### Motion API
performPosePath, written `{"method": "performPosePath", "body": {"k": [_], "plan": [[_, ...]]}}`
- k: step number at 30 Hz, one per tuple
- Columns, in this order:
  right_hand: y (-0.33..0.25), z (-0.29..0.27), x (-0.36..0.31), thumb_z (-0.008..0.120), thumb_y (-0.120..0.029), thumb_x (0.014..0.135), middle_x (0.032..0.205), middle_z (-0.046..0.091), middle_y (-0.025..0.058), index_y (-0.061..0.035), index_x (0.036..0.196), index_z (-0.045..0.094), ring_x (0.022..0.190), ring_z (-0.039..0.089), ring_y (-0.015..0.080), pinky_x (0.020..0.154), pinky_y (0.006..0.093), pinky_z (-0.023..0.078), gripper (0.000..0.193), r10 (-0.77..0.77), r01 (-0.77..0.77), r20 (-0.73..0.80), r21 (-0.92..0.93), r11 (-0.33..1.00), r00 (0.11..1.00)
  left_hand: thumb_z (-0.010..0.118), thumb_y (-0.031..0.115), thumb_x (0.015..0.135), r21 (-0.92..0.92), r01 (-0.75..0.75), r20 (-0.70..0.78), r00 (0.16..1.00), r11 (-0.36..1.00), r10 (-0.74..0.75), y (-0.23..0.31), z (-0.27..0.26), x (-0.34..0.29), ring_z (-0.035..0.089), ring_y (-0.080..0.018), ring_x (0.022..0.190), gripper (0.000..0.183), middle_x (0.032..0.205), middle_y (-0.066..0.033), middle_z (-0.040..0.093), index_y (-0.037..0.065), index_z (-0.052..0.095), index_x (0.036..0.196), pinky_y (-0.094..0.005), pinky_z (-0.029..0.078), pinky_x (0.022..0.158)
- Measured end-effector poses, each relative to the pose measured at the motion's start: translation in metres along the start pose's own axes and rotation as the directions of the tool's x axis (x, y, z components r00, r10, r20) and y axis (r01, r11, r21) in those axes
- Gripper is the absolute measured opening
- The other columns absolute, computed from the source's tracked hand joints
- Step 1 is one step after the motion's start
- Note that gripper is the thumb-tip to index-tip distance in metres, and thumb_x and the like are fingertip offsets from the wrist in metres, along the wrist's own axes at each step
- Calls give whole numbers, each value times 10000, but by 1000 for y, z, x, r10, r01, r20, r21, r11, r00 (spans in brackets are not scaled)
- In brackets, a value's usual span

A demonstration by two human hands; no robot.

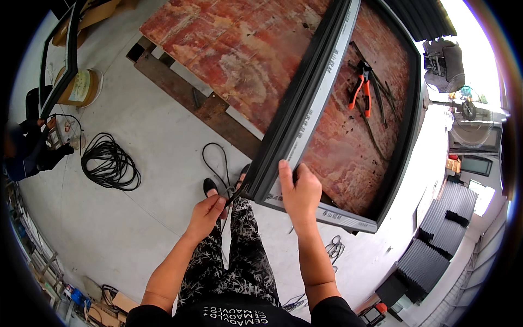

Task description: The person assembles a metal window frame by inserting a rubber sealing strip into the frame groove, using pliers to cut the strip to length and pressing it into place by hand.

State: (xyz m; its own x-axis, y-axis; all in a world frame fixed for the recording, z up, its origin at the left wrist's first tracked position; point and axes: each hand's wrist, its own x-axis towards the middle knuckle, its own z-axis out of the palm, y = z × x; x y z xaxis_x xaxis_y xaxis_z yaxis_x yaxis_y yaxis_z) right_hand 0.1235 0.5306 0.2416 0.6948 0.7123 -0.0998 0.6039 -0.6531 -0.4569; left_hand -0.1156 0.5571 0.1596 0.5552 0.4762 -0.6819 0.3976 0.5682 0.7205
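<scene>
A large dark window frame [306,122], with a pale printed film along one face, lies on a red marbled board [239,49]. At its near corner my left hand [208,215] is closed in a pinch on a thin black rubber strip [236,195]. The strip runs to the end of the frame's grooved edge, and a loop of it hangs above the floor. My right hand [301,195] grips the frame's near corner, thumb on top of the film. Red-handled pliers [360,90] and several black strip offcuts [384,103] lie on the board inside the frame.
Coiled black strip [110,163] lies on the pale floor at left. Beyond it a person [32,141] handles another dark frame [68,65] near a yellowish spool [83,87]. A fan [467,110] and stacked dark profiles [436,240] stand at right.
</scene>
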Motion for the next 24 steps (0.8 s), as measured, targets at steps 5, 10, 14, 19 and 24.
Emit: {"method": "performPosePath", "body": {"k": [5,10,14,19,24], "plan": [[26,-23,20,643,-422,902,599,574,200,2,697,571,560,570,392,541,454,448,477,-18,-59,307,238,969,952,537,214,1008,-59,2,-99,995,998,-8,14,20,-4,559,-94,688,272,751,-14,600,-13,656,917,-226,477,716],[112,-44,134,636,-311,926,1015,668,213,-9,1114,663,945,633,369,827,421,491,357,-126,148,-211,91,985,969,563,174,962,311,-77,-253,954,947,160,19,28,-9,619,-255,649,203,740,-126,622,-13,642,957,-347,510,732],[174,-51,213,575,-609,875,1226,586,223,-59,1317,559,1150,560,369,953,439,458,705,-120,-3,-252,-439,898,960,567,185,965,196,-62,-295,948,979,119,13,44,-9,605,-228,689,193,751,-114,625,11,649,974,-324,461,656],[148,-46,230,545,-716,824,1313,547,219,-95,1357,539,1238,503,395,1018,466,410,818,-123,-66,-267,-602,796,956,625,140,933,-1,-25,-394,919,1000,23,28,55,-18,541,-151,648,138,730,-54,593,17,619,997,-284,439,621],[161,-43,257,583,-757,753,1374,504,231,-70,1379,518,1279,475,390,1055,469,381,932,27,-101,-153,-500,860,988,692,67,865,212,-127,-527,820,969,222,26,58,-14,541,-157,613,151,734,-56,601,23,591,968,-296,431,570]]}}
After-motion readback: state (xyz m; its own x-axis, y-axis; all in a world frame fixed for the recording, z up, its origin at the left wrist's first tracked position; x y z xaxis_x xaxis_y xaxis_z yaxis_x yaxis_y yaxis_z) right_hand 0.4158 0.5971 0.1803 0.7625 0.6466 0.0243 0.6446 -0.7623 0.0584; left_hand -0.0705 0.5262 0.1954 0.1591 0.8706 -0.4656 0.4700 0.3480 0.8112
